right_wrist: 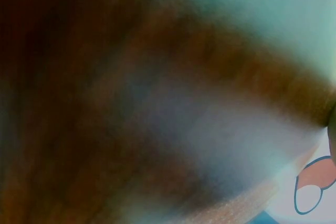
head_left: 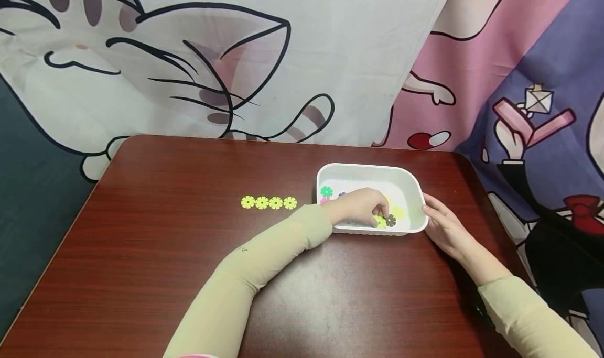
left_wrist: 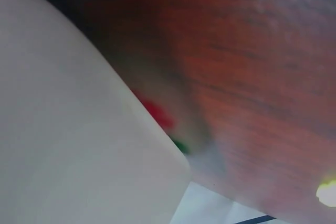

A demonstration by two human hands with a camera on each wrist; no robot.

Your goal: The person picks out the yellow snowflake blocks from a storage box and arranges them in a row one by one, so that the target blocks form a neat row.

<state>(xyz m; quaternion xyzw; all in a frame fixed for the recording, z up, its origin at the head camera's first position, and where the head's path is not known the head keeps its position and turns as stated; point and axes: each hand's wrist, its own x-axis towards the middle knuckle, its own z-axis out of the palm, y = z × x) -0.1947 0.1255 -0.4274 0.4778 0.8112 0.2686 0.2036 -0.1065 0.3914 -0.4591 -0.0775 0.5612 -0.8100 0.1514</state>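
A white plastic tray point(head_left: 368, 172) stands on the table, holding loose flower-shaped discs. My left hand point(head_left: 362, 206) reaches in over its near left side, fingers bent down and pinching at a yellow flower-shaped disc point(head_left: 379, 221). Right beside the fingertips is a dark grey disc point(head_left: 391, 220). A green disc point(head_left: 326, 191) and a pink disc point(head_left: 324, 200) lie at the tray's left end; the forearm and hand hide part of the contents. My right hand point(head_left: 445, 227) grips the tray's right end, thumb at the rim. The right wrist view is mostly dark and blurred.
Left of the tray, several yellow discs point(head_left: 269, 203) lie in a straight row on the brown wooden table point(head_left: 189, 274). Behind the table's far edge hangs a printed cloth point(head_left: 358, 59) with a cartoon cat.
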